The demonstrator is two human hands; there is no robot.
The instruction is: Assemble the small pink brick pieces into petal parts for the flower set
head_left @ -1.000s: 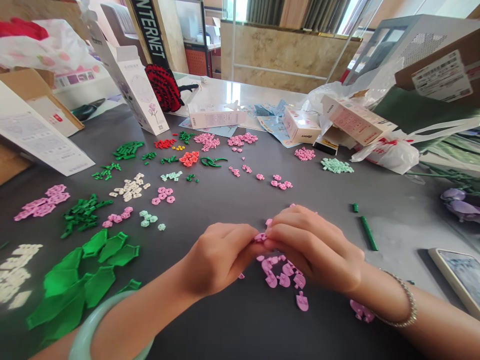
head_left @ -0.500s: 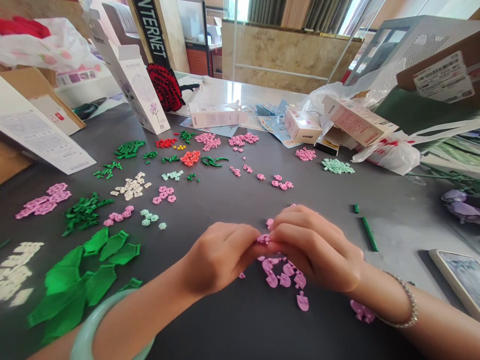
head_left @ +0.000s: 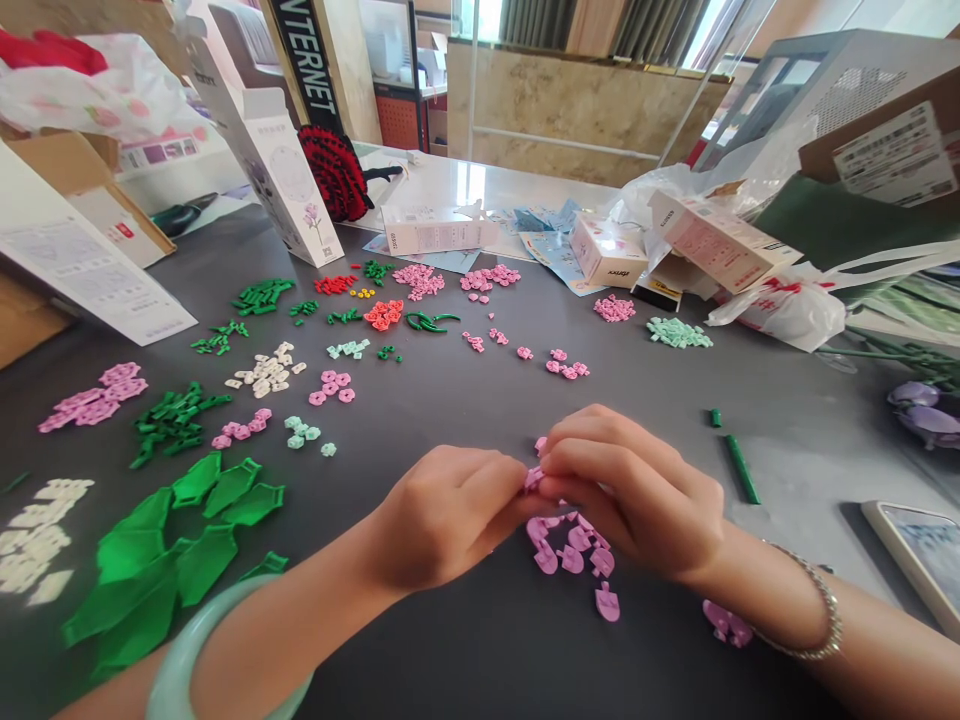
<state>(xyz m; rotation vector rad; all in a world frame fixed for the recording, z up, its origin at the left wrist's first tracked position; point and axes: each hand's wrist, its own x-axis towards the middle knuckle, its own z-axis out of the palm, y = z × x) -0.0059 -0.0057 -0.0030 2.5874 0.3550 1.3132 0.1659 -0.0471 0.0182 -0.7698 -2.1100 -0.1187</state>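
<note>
My left hand (head_left: 450,510) and my right hand (head_left: 637,490) meet over the dark table, fingertips pinched together on a small pink plastic building piece (head_left: 533,479). Fingers cover most of that piece, so its full shape is hidden. Just below my right hand lie several loose pink petal-shaped pieces (head_left: 576,548), one rounded petal piece (head_left: 607,602) a little apart from them. More pink petal pieces (head_left: 726,622) sit beside my right wrist, partly covered by the forearm.
Large green leaf pieces (head_left: 202,565) lie near my left forearm. Sorted piles of green, white (head_left: 268,370), red and pink pieces spread across the table. At right are a green rod (head_left: 741,468) and a phone (head_left: 919,550). Boxes (head_left: 292,190) and a plastic bag (head_left: 787,310) stand behind.
Both hands keep their pinch on the pink piece, with only a slight shift of the fingers. The whole view has moved a little; the piles look the same.
</note>
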